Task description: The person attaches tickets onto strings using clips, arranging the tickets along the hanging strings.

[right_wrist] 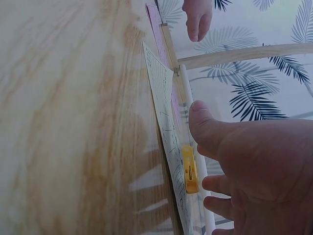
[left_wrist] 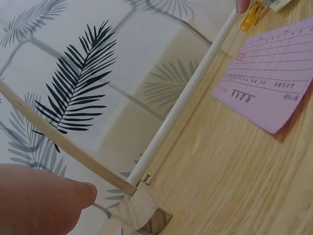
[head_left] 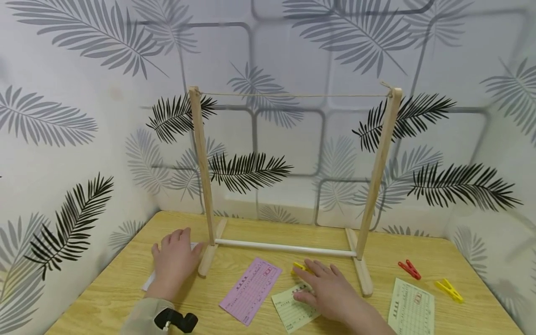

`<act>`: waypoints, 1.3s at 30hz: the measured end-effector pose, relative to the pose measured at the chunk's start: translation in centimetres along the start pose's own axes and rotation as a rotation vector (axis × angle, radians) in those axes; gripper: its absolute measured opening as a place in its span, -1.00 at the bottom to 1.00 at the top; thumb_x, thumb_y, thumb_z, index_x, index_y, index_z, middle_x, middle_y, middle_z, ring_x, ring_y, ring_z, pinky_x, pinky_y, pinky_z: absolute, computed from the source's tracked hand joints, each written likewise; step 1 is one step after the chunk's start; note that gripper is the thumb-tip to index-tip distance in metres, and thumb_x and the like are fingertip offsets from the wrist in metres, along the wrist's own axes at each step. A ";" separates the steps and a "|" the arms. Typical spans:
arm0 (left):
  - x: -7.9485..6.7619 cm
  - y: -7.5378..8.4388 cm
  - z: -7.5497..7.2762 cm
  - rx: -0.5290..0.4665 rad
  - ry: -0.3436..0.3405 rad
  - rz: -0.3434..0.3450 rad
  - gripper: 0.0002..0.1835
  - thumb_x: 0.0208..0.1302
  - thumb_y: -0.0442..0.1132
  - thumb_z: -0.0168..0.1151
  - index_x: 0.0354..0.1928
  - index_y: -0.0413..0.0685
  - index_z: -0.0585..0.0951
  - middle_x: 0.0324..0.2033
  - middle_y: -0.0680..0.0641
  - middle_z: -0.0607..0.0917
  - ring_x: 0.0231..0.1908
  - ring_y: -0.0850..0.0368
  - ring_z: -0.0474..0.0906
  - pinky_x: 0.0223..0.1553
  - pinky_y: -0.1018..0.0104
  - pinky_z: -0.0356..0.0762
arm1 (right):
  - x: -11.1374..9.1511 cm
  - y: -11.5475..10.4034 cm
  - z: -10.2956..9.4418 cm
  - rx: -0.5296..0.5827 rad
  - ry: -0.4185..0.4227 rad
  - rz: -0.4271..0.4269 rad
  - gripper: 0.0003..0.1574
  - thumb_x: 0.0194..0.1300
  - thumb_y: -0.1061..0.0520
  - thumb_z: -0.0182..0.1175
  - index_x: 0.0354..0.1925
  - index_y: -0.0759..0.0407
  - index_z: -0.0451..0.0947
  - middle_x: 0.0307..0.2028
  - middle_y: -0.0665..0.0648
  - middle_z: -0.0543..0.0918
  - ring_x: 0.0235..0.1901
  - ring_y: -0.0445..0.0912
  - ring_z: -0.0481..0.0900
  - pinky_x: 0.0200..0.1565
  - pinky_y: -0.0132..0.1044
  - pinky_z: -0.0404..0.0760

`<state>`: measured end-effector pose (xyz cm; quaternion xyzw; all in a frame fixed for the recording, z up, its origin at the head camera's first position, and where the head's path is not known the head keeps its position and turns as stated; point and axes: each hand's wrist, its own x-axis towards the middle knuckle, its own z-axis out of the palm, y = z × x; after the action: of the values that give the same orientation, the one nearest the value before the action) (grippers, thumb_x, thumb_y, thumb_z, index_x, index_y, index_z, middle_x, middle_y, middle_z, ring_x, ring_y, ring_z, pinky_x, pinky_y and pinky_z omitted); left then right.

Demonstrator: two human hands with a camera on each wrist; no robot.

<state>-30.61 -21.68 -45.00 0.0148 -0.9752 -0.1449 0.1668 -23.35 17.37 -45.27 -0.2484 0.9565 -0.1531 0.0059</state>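
My left hand [head_left: 175, 263] is over a white paper [head_left: 148, 282], beside the left foot of a wooden frame [head_left: 204, 172]; the paper is mostly hidden. Its fingers look relaxed, and in the left wrist view no held thing shows. With fingers spread, my right hand [head_left: 328, 291] hovers over a pale green printed slip [head_left: 289, 311]. Close to its fingertips lies a yellow clothespin [head_left: 298, 268], partly covered in the head view. The right wrist view shows that clothespin [right_wrist: 190, 169] apart from the thumb, by the slip's edge. Between the hands lies a pink printed slip [head_left: 251, 291].
A string [head_left: 293, 96] runs between the frame's post tops, and a white bar [head_left: 284, 248] joins its base. Rightward on the wooden table [head_left: 188, 311] are a red clothespin [head_left: 409, 270], another yellow clothespin [head_left: 450, 291] and a second green slip [head_left: 412, 307]. A patterned wall [head_left: 289, 195] stands behind.
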 end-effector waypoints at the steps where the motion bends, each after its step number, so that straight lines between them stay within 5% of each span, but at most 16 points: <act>1: 0.1 -0.2 0.0 0.000 -0.012 -0.009 -0.28 0.46 0.13 0.14 0.44 -0.20 0.32 0.35 -0.36 0.36 0.33 -0.46 0.17 0.21 -0.57 -0.12 | 0.0 0.0 0.0 -0.001 -0.002 -0.002 -0.21 0.42 -0.36 0.09 0.46 -0.06 0.35 0.47 0.26 0.26 0.44 0.26 0.18 0.31 0.42 0.07; 14: 0.2 -3.2 1.0 -0.002 -0.132 -0.108 -0.19 0.46 0.20 0.08 0.49 -0.23 0.20 0.43 -0.47 0.13 0.38 -0.55 -0.02 0.13 -0.67 -0.14 | -0.2 0.0 -0.1 -0.013 -0.001 -0.018 -0.23 0.41 -0.35 0.11 0.40 0.00 0.43 0.42 0.30 0.33 0.41 0.32 0.22 0.29 0.41 0.14; 22: 0.3 -4.6 0.3 0.037 -0.202 -0.198 -0.13 0.46 0.25 0.04 0.49 -0.31 0.16 0.38 -0.56 0.10 0.32 -0.61 0.02 0.13 -0.64 -0.08 | -0.1 0.1 0.0 -0.018 -0.003 -0.022 -0.26 0.40 -0.36 0.12 0.36 -0.02 0.47 0.40 0.29 0.37 0.40 0.32 0.23 0.29 0.41 0.15; 39: -0.2 -5.7 0.0 0.083 -0.222 -0.260 -0.14 0.35 0.33 0.14 0.17 -0.45 0.48 0.06 -0.56 0.38 0.13 -0.58 0.23 0.02 -0.55 0.12 | 0.1 0.6 0.2 -0.014 -0.017 -0.010 -0.26 0.37 -0.39 0.12 0.29 0.00 0.54 0.38 0.26 0.39 0.40 0.29 0.25 0.30 0.38 0.15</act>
<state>-30.55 -27.13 -46.73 0.1314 -0.9826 -0.1256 0.0373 -23.72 17.78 -45.60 -0.2547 0.9561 -0.1443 0.0113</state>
